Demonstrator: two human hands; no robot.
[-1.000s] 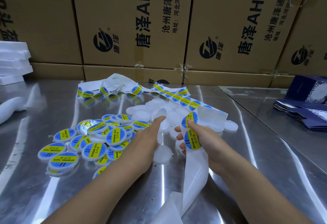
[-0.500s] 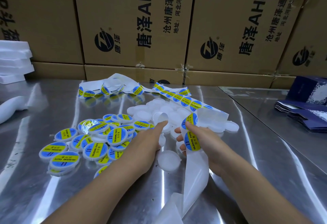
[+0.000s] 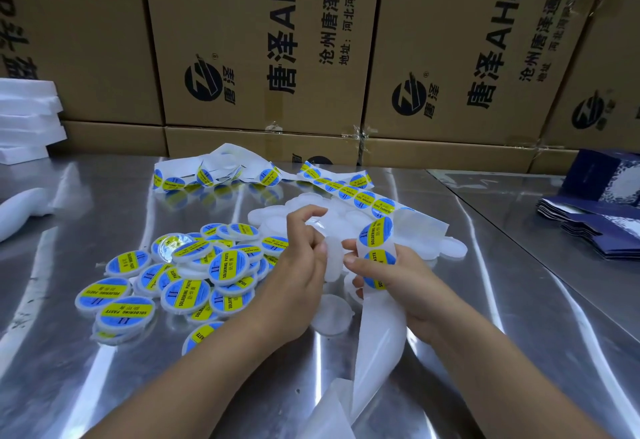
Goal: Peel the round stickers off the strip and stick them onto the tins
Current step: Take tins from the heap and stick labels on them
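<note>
The left hand (image 3: 301, 265) pinches a plain translucent white round tin (image 3: 333, 260) on edge, just to the right of the heap of tins already bearing blue-and-yellow labels (image 3: 194, 272). The right hand (image 3: 398, 282), further right of that heap, is curled round the white backing strip (image 3: 381, 341), which is looped over its fingers. The next blue-and-yellow round sticker (image 3: 376, 236) sits on the bend at the top. The two hands nearly meet, and the right fingertips (image 3: 349, 260) are just beside the tin's rim. The likeliest fault is a crooked or creased label: the tin is held edge-on, so its flat face must turn towards the sticker. If the sticker touches down at a slant it will probably grab before it can be centred. The sticker could also fold onto itself or cling to a finger as it lifts off the bend. The slack strip trailing towards the person over the shiny metal surface (image 3: 485, 300) may drag or twist and pull the loop off the fingers. A light pinch on a smooth tin may let it slip down onto the loose blank tin (image 3: 330, 315) lying right of the heap, beneath the hands. Whether any sticker edge is already lifted I cannot tell.
</note>
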